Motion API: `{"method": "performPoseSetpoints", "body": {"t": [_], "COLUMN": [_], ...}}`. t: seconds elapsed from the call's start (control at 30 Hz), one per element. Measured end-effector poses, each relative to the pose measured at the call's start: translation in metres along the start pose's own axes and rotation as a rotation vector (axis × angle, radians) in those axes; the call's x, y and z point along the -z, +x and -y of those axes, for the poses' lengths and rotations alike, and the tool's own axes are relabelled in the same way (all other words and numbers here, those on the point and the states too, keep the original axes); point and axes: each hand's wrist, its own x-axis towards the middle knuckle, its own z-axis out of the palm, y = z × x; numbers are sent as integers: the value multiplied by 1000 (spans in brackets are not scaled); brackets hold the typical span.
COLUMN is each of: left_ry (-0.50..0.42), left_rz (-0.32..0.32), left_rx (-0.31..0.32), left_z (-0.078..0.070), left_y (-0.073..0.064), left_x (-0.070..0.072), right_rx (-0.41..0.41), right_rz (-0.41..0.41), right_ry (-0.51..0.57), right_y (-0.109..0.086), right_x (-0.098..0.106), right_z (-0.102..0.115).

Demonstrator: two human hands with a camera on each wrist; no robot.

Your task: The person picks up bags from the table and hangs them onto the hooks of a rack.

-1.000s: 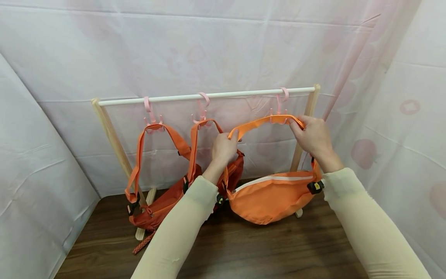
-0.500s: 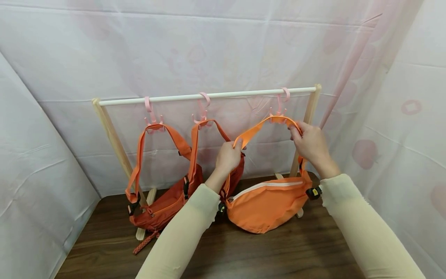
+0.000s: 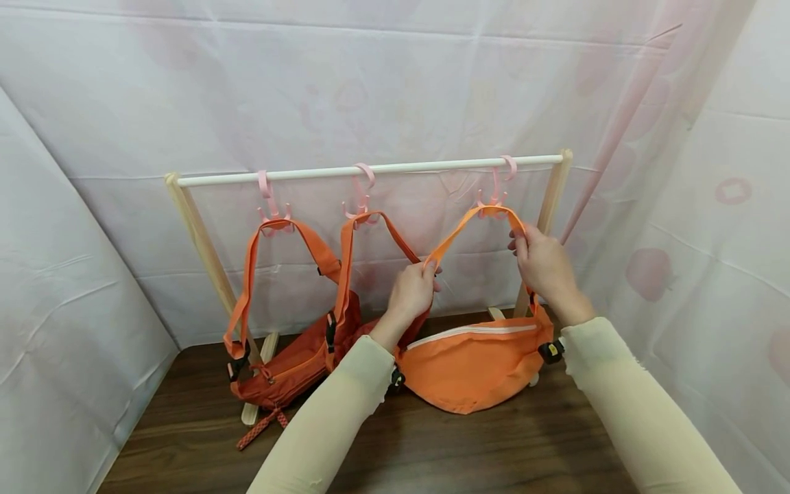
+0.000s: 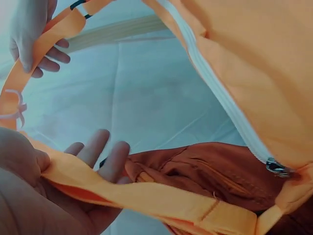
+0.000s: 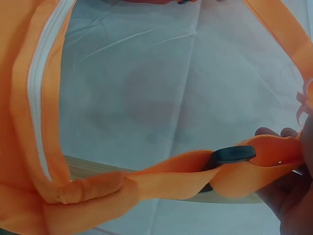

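Note:
In the head view a bright orange waist bag (image 3: pixel 472 363) with a white zipper hangs at the right, its bottom close to the table. Its strap (image 3: pixel 459 230) arches over the right pink hook (image 3: pixel 492 199). My left hand (image 3: pixel 412 293) pinches the strap's left side under the thumb; in the left wrist view its other fingers (image 4: pixel 93 152) spread behind the strap. My right hand (image 3: pixel 547 267) holds the strap's right side just below the hook. A black slider buckle (image 5: pixel 234 154) sits on the strap near that hand in the right wrist view.
Two darker orange bags (image 3: pixel 290 374) hang by their straps from the left hook (image 3: pixel 267 195) and the middle hook (image 3: pixel 361 192). A white rod (image 3: pixel 426 167) on wooden legs (image 3: pixel 204 243) carries the hooks. Below is a dark wooden table (image 3: pixel 463 456); pale curtains (image 3: pixel 370 82) surround it.
Both hands have slid down along the strap, the left one slightly rightward. The strap now bends more steeply over the hook. The bright orange bag has sunk a little.

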Motion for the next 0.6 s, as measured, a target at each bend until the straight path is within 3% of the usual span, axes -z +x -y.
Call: {"method": "performPoseSetpoints", "body": {"t": [0.53,0.6], "left_ry": [139,115], "left_rz": [19,16], "left_rx": [-54,-69], "left_z": [34,50], "left_y": [-16,-10], "left_x": [-26,-37], "right_rx": [-33,-38], "right_rz": [39,45], "right_ry": [-21,-24], "right_y": [-16,-17], "right_x": [-23,-25], "right_z": [-15,-17]}}
